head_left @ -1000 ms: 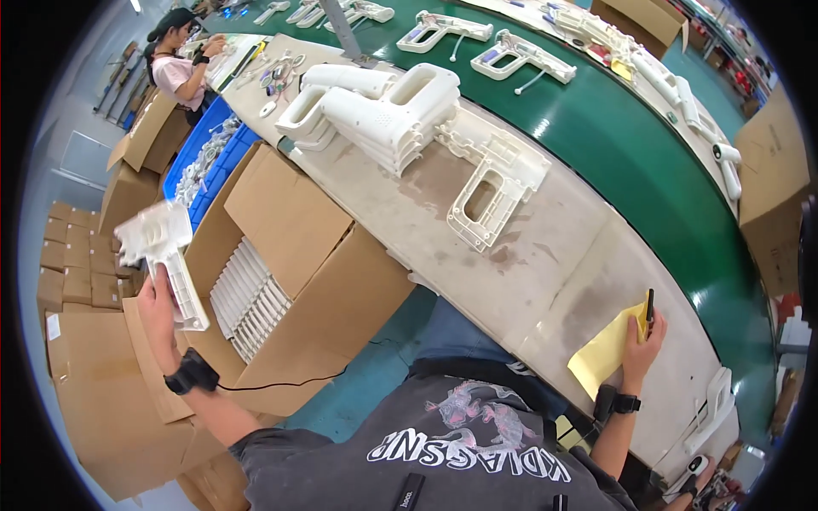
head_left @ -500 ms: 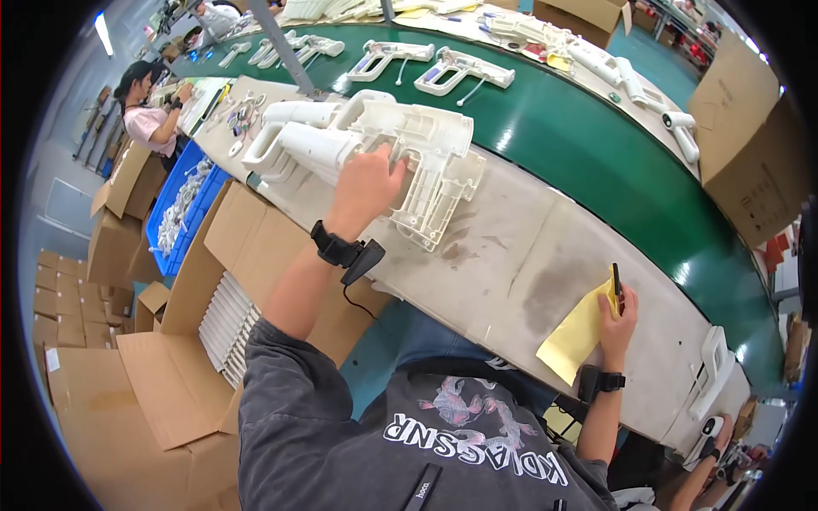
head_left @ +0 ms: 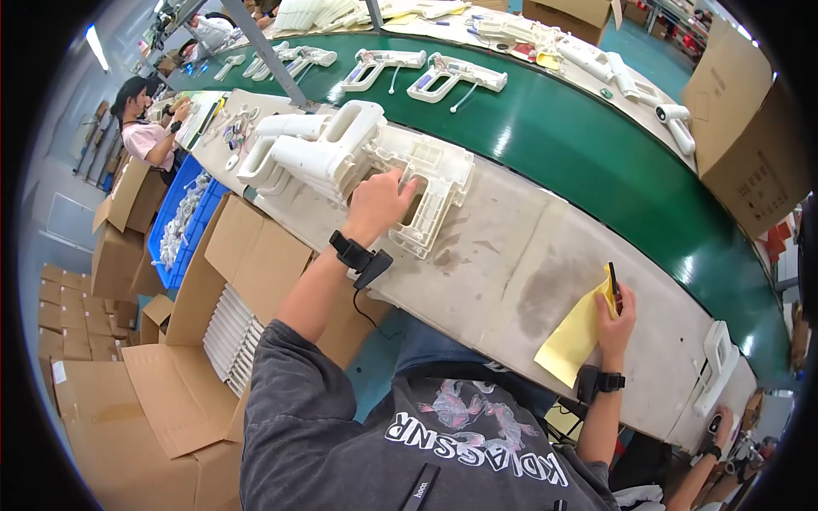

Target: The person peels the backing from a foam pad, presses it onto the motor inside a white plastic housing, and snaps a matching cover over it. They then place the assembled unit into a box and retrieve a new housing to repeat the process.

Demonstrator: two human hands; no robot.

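Observation:
My left hand (head_left: pixel 381 204) is closed on the inner side of a white plastic gun-shaped shell half (head_left: pixel 439 183), its thumb and forefinger over the edge of an opening. The shell lies open side up, showing ribs and posts. Left of it, several more white gun-shaped shells (head_left: pixel 311 157) are piled together, one with a looped handle standing up. My right hand (head_left: pixel 616 324) rests at the bench's near right. It grips a folded yellow sheet (head_left: pixel 567 345) together with a slim black stick-like tool (head_left: pixel 612 278), whose kind I cannot make out.
Behind the bench (head_left: pixel 511 247) runs a green conveyor belt (head_left: pixel 554 170) carrying white gun-shaped assemblies (head_left: pixel 456 81). At left are an open carton (head_left: pixel 179 400) of white parts and a blue bin (head_left: pixel 162 264). Another white shell (head_left: pixel 716 366) lies far right, near a co-worker's hand (head_left: pixel 722 426).
My left hand has moved slightly nearer and right. The ribbed shell now sits apart from the pile, and the looped-handle shell stands more upright. My right hand has hardly moved.

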